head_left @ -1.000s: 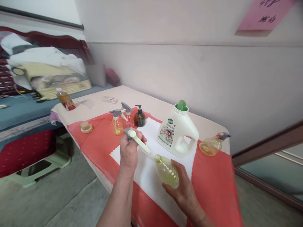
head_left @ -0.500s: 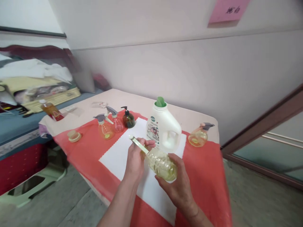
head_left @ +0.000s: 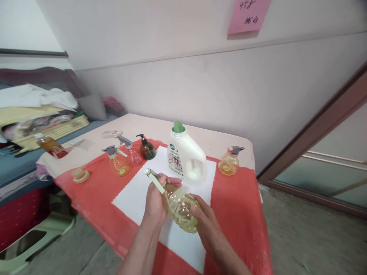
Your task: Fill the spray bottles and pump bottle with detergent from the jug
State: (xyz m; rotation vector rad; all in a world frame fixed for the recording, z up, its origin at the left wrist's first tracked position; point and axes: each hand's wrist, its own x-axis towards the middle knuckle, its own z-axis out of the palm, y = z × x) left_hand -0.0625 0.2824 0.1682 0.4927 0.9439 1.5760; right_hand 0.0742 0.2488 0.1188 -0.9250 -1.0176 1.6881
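A clear yellowish spray bottle (head_left: 183,210) lies tilted between my two hands, above a white cloth (head_left: 129,198). My left hand (head_left: 156,200) is closed round its neck, by the spray head (head_left: 155,180) with its pale trigger. My right hand (head_left: 205,219) grips the rounded, ribbed body near its base. Just beyond them stands a large white detergent jug (head_left: 186,156) with a green piece (head_left: 178,126) in its open mouth.
Left of the jug are a dark pump bottle (head_left: 147,149), a pink spray bottle (head_left: 133,156) and an orange one (head_left: 119,164). A beige cap (head_left: 80,175) sits on the red cloth (head_left: 97,191). Another spray bottle (head_left: 228,164) stands right. A stool (head_left: 43,233) is below left.
The camera view has turned rightward, so the scene sits further left. The spray bottle has rolled in my hands, its body now tilted more toward me. Both hands still hold it.
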